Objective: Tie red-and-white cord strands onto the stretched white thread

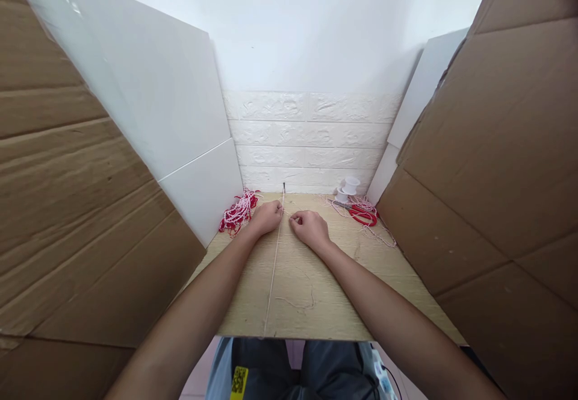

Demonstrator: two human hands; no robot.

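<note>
A thin pale pink cord (pixel 275 261) runs taut from a small dark hook (pixel 284 185) at the back of the table to its front edge. My left hand (pixel 268 217) is closed, its thumb and fingertips pinching at the cord a little below the hook. Just to the right, my right hand (pixel 310 228) is closed in a pinch, its fingertips a short way from the cord. A fine pale thread shows faintly between the two hands and seems to be in the right fingertips. Another loose thread (pixel 300 306) lies curled on the wood nearer to me.
A heap of red and pink braided cords (pixel 239 212) lies at the back left. Red-handled scissors (pixel 362 215), white spools (pixel 350 185) and more pink cord are at the back right. Cardboard panels (pixel 487 147) flank the wooden table (pixel 325 309); a white brick-patterned wall (pixel 307 135) stands behind.
</note>
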